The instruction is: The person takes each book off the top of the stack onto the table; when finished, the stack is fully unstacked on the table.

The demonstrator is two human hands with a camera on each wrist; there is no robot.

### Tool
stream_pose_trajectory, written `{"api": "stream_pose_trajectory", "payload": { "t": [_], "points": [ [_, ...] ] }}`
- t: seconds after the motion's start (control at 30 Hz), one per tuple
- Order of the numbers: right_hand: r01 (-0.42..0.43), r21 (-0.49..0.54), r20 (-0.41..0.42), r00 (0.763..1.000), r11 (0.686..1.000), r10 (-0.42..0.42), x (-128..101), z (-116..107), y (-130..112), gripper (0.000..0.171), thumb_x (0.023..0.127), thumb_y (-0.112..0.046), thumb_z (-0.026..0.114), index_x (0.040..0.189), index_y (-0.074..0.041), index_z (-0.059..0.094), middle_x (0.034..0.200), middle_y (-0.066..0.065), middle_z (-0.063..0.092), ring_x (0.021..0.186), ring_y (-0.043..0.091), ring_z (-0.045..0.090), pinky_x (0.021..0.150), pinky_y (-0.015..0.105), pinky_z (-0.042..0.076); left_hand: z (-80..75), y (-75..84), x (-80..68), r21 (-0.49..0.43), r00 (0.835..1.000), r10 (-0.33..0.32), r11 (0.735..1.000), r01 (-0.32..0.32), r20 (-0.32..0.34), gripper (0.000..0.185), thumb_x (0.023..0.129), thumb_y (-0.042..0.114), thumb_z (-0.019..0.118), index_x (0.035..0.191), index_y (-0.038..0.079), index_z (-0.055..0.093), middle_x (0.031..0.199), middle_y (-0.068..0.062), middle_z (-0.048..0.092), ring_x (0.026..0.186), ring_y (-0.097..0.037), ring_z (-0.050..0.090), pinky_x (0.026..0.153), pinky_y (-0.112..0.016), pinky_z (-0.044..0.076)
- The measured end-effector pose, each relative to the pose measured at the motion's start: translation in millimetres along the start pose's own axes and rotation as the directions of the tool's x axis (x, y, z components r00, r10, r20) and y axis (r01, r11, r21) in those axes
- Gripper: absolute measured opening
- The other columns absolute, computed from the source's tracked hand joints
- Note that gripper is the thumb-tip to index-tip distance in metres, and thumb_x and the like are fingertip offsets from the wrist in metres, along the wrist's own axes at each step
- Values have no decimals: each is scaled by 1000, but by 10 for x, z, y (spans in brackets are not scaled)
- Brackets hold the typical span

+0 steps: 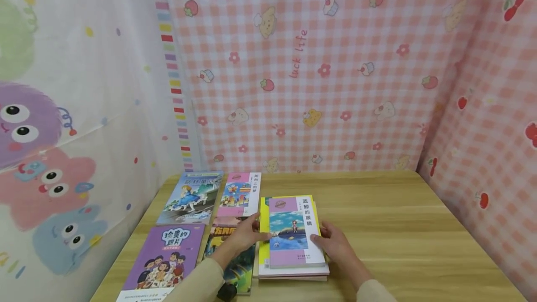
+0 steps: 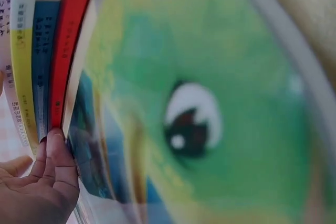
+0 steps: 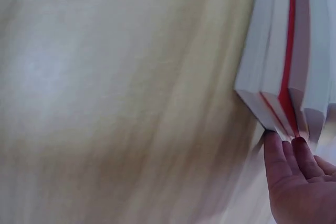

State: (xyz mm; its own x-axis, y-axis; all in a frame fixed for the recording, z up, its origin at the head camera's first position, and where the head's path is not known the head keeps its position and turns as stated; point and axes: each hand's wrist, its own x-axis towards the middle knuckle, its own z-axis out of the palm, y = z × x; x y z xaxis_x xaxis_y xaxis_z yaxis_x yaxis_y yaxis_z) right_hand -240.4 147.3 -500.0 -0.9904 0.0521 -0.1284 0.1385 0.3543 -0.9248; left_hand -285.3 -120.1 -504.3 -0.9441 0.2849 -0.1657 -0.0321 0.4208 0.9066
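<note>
- Pressing in on a stack of books (image 1: 292, 236) from both sides, near the front edge of the desk (image 1: 398, 227), about midway between its left and right edges.
- Left hand (image 1: 241, 236) against the stack's left side, fingers (image 2: 52, 156) straight and close together, tips touching the spines; yellow, blue and red spines seen edge-on in the left wrist view.
- Right hand (image 1: 335, 243) against the stack's right side, fingers (image 3: 286, 158) straight, tips touching the page edges; a thin red cover line showing among the white page blocks in the right wrist view.
- Neither hand curled round anything; both simply flat against the stack.
- Topped by a book with a pink border, a blue sky-and-water picture and a white strip of characters down its right side; yellow and white books showing beneath it.
- Lying under the left forearm, a dark, green-and-yellow book (image 1: 235, 264), just beside the stack on its left; blurred green cover with a cartoon eye filling the left wrist view.
- Lying at the front left corner, a purple book (image 1: 165, 260) with drawn children on the cover.
- Lying farther back toward the left edge, a blue book (image 1: 190, 197) with a girl in a blue dress.
- Lying to its right, a pink book (image 1: 239, 195), just behind the stack.
- Hanging behind the desk's back and right edges, a pink checked cloth (image 1: 314, 83); along the left edge, a white cloth (image 1: 63, 106) with fuzzy cartoon creatures.
</note>
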Motion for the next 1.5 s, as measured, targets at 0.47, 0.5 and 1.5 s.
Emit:
{"api": "stream_pose_trajectory", "payload": {
  "t": [0.47,0.5,1.5],
  "points": [
    [-27,62,15,1000,998,26,53,-143,90,47,90,-4,65,133,12,54,113,24,65,81,21,65,70,32,53,-13,-68,-139,27,998,-13,1000,12,54,91,85,8,79,155,-3,22,134,-18,50,117,-31,49,100,-53,43],
    [-36,55,5,999,998,35,66,-181,102,47,90,-4,65,133,12,54,111,23,66,80,21,64,69,31,53,-4,-66,-134,23,999,-12,1000,11,49,91,85,7,79,155,-4,22,132,-17,51,114,-29,50,100,-52,43],
    [5,298,-224,972,954,65,594,-1075,124,53,98,-5,58,143,15,39,120,24,59,71,1,59,65,18,52,32,-14,-141,-29,997,-29,999,31,76,97,82,2,79,157,-1,18,141,-22,43,126,-35,43,104,-55,40]
  ]
}}
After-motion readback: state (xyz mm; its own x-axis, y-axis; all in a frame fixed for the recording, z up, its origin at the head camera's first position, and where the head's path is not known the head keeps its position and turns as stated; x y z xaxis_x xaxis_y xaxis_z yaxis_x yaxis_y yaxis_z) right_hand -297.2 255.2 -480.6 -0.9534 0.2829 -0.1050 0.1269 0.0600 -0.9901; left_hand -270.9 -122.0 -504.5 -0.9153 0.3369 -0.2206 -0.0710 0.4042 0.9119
